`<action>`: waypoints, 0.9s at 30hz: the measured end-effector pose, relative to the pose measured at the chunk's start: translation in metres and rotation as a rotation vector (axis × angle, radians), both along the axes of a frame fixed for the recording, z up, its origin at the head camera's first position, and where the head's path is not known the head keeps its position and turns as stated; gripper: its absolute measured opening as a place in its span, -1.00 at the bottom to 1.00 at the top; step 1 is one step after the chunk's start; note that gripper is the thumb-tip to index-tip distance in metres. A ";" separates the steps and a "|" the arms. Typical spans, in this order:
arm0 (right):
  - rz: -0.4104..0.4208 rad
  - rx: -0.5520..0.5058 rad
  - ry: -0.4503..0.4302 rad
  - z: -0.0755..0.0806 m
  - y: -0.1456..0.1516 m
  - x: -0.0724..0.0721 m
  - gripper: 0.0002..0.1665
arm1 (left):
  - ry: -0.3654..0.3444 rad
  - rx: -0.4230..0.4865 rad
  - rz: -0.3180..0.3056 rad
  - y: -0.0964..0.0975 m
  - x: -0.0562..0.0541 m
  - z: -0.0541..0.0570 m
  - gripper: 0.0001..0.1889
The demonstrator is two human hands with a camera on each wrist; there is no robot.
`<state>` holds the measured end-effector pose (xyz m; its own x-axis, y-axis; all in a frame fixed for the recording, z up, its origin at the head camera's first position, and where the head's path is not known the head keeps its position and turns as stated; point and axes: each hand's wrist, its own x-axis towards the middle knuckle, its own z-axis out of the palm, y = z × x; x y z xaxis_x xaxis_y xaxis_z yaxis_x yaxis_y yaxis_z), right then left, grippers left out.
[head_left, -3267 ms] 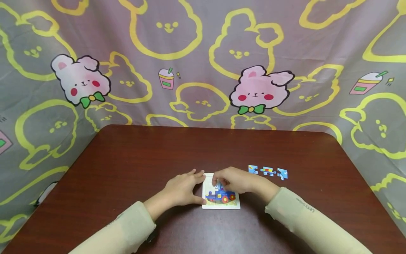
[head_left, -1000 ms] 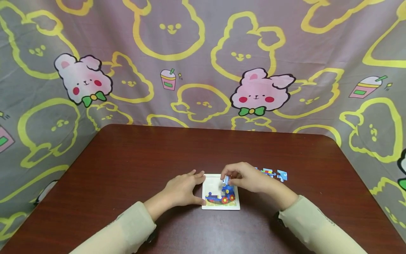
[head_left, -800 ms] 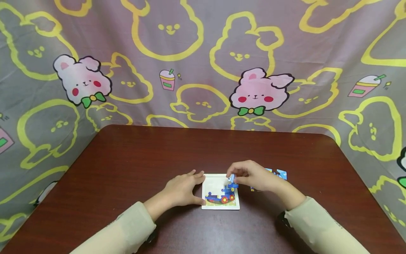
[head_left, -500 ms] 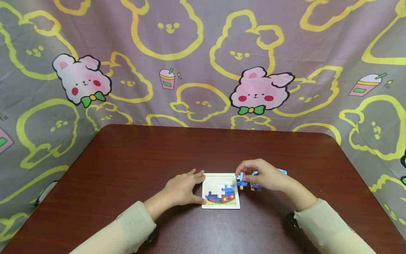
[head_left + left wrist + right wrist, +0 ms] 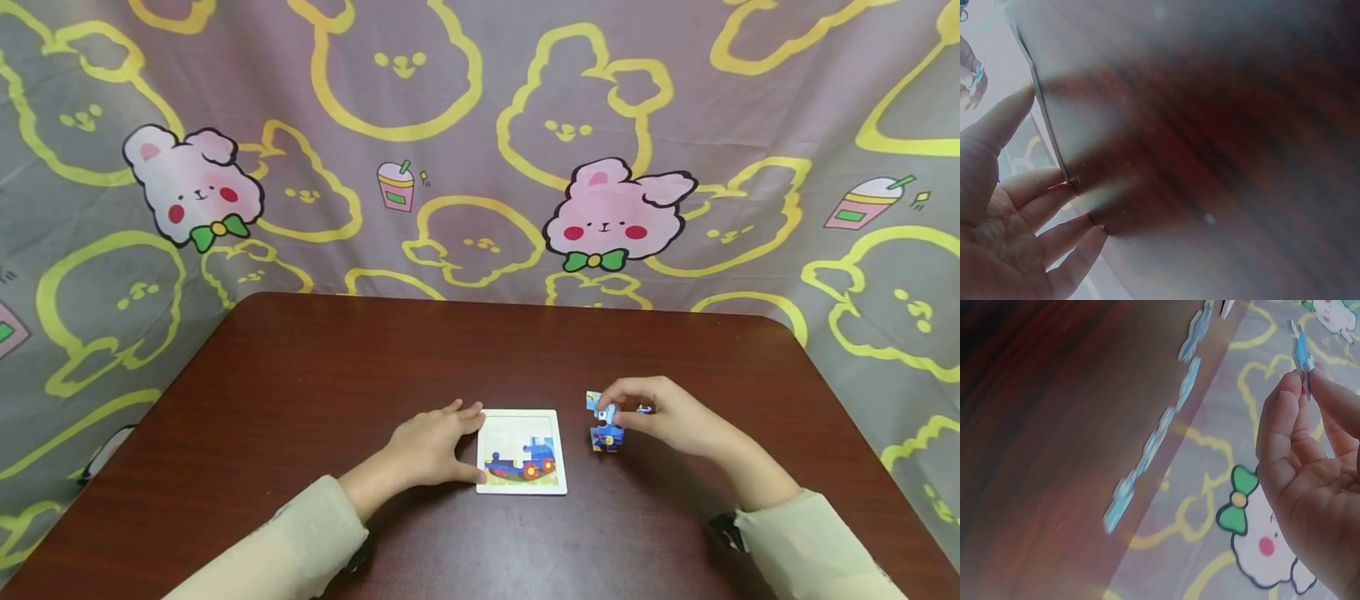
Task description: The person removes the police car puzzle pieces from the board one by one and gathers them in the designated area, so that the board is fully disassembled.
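My left hand (image 5: 427, 446) rests at the left edge of a white-framed jigsaw tray (image 5: 521, 490), thumb and fingertips touching the frame. The left wrist view shows its fingers (image 5: 1075, 240) spread and fairly straight. Inside the tray, joined pieces form a blue train (image 5: 536, 458) with red wheels; the upper part is bare. To the right of the tray, my right hand (image 5: 667, 417) pinches a blue jigsaw piece (image 5: 1300, 353) between thumb and fingertips. In the head view that piece hangs over loose pieces and partly hides them.
Loose jigsaw pieces lie on the brown table (image 5: 360, 358) right of the tray, including a light blue piece (image 5: 592, 400) and a darker one (image 5: 600, 442). The right wrist view shows several in a row, one being a pale piece (image 5: 1119, 509). Behind hangs a patterned curtain (image 5: 480, 167).
My right hand has moved right from over the tray to above the loose pieces, carrying the pinched jigsaw piece. The tray's upper part is uncovered. My left hand has stayed in place.
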<state>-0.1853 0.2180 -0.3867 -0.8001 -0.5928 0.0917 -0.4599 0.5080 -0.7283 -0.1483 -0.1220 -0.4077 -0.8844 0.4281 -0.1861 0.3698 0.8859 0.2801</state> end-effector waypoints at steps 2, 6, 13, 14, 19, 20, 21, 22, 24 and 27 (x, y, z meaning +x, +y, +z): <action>-0.019 0.000 0.009 -0.001 0.006 0.001 -0.78 | -0.002 -0.001 0.001 0.000 0.000 0.000 -0.13; -0.051 0.011 0.019 -0.002 0.017 0.001 -0.79 | -0.003 0.001 0.002 0.000 0.001 0.001 -0.13; -0.045 0.028 0.060 -0.008 0.032 0.000 -0.78 | -0.007 0.022 0.010 0.001 0.001 0.000 -0.14; -0.038 0.027 0.066 -0.009 0.034 0.000 -0.77 | -0.009 0.025 0.010 0.001 0.001 0.000 -0.14; -0.023 0.048 0.073 -0.016 0.038 -0.002 -0.75 | -0.011 0.030 0.009 0.002 0.001 0.001 -0.14; -0.021 0.057 0.066 -0.016 0.038 -0.002 -0.75 | -0.009 0.029 0.007 0.002 0.001 0.001 -0.14; -0.020 0.069 0.059 -0.016 0.038 -0.002 -0.76 | -0.007 0.027 0.007 0.002 0.001 0.001 -0.14; -0.017 0.081 0.050 -0.016 0.038 -0.003 -0.77 | -0.005 0.025 0.005 0.002 0.001 0.001 -0.14; -0.009 0.100 0.040 -0.016 0.038 -0.003 -0.78 | -0.001 0.024 0.004 0.001 0.001 0.001 -0.14; -0.006 0.124 0.005 -0.017 0.038 -0.004 -0.79 | 0.005 0.027 -0.001 0.001 0.001 0.001 -0.14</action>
<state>-0.1894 0.2557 -0.4039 -0.8033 -0.5952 0.0222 -0.4604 0.5969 -0.6570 -0.1472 -0.1207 -0.4068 -0.8849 0.4336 -0.1701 0.3720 0.8777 0.3020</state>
